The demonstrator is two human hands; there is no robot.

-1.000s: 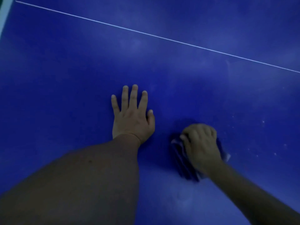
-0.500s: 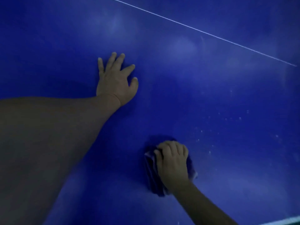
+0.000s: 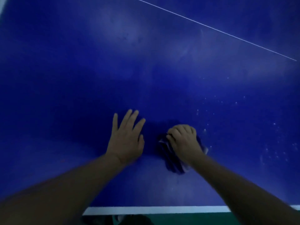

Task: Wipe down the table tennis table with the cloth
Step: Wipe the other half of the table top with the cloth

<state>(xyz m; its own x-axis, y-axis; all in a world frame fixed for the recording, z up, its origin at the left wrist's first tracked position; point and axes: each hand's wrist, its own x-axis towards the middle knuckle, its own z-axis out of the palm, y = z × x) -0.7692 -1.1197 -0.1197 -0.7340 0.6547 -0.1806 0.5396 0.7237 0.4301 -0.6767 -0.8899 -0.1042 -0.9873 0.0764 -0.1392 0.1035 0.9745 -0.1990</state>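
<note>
The right hand point(image 3: 183, 140), its grip clenched round the dark cloth point(image 3: 172, 161), pushes back out from the white edge stripe point(image 3: 154, 209) across the table tennis counter point(image 3: 81, 70). It draws level with the flat, released left hand point(image 3: 126, 140) after 1 inward stroke. White specks point(image 3: 274, 124) above the stripe's right end look unwiped, so much work likely remains.

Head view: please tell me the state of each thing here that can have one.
table: blue top, white specks on its right part, hazy smears farther off.
left hand: flat on the table, fingers spread, holds nothing.
right hand: fingers curled, grips the cloth against the table.
cloth: bunched, under the right hand, lying on the table.
</note>
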